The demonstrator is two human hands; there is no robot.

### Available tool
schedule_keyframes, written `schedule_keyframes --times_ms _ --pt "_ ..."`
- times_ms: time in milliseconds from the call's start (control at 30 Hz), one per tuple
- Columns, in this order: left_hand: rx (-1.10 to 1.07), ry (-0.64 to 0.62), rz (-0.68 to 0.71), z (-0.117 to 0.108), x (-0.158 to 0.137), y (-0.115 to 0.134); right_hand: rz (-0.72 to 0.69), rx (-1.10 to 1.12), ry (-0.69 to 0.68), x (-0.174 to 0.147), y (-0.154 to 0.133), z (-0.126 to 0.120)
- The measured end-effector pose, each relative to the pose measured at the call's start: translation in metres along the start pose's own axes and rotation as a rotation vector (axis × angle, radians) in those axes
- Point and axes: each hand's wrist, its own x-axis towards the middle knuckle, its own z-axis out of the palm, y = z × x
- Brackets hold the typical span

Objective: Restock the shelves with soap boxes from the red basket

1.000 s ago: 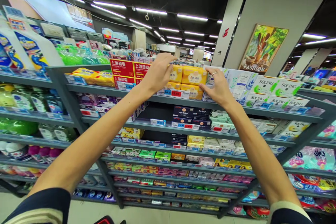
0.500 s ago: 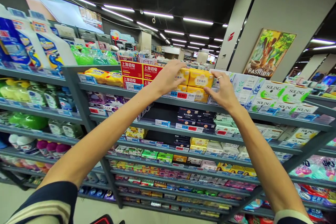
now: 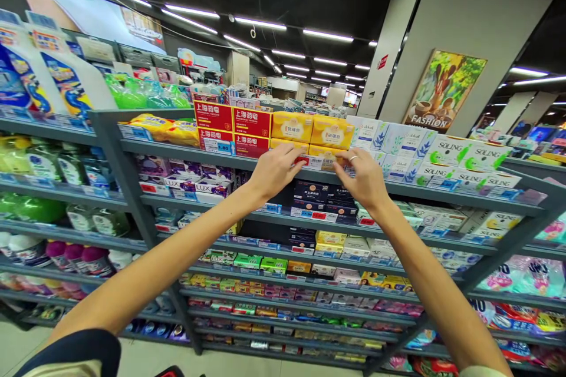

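Note:
Two yellow soap boxes [image 3: 292, 126] stand side by side on the top shelf, stacked on a lower row of yellow soap boxes [image 3: 322, 153]. At the left end of that lower row is my left hand [image 3: 275, 172], its thumb and forefinger apart beside a red price tag [image 3: 302, 161]. My right hand [image 3: 363, 181], a ring on one finger, has bent, parted fingers at the lower row's right end. Both hands appear to hold nothing; whether the fingertips touch the boxes is hard to see. Red soap boxes [image 3: 252, 123] are stacked to the left.
White soap boxes with blue leaf prints [image 3: 404, 140] and green-and-white SOLING boxes [image 3: 451, 150] continue the row to the right. Yellow packets [image 3: 150, 125] lie at the left. Lower shelves hold dark boxes [image 3: 312, 191] behind a grey shelf edge [image 3: 212, 158].
Both hands have moved down from the upper yellow boxes to the lower row, uncovering the upper pair. The whole view has shifted slightly.

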Motion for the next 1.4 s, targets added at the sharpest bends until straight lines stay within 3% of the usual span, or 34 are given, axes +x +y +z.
schedule_keyframes --times_ms 133,367,533,700,1033,1267,1400 --pt "-0.021 -0.008 -0.152 -0.002 -0.017 -0.018 0.044 -0.053 -0.137 0.002 -0.019 0.017" --pt "-0.096 -0.073 -0.159 -0.009 -0.006 -0.032 0.014 -0.2 -0.199 0.014 -0.027 0.036" --pt "-0.145 -0.111 -0.202 -0.015 0.004 -0.026 0.052 -0.17 -0.187 0.021 -0.031 0.034" --pt "-0.139 -0.133 -0.133 -0.011 0.009 -0.02 0.063 -0.231 -0.22 0.028 -0.034 0.03" --pt "-0.124 -0.177 -0.127 -0.005 0.018 -0.019 0.064 -0.353 -0.315 0.036 -0.04 0.016" --pt "-0.024 -0.222 -0.104 -0.005 0.018 -0.013 0.057 -0.309 -0.291 0.029 -0.036 0.023" --pt "-0.092 -0.094 -0.055 -0.016 0.023 -0.022 0.041 -0.184 -0.129 0.027 -0.028 0.015"
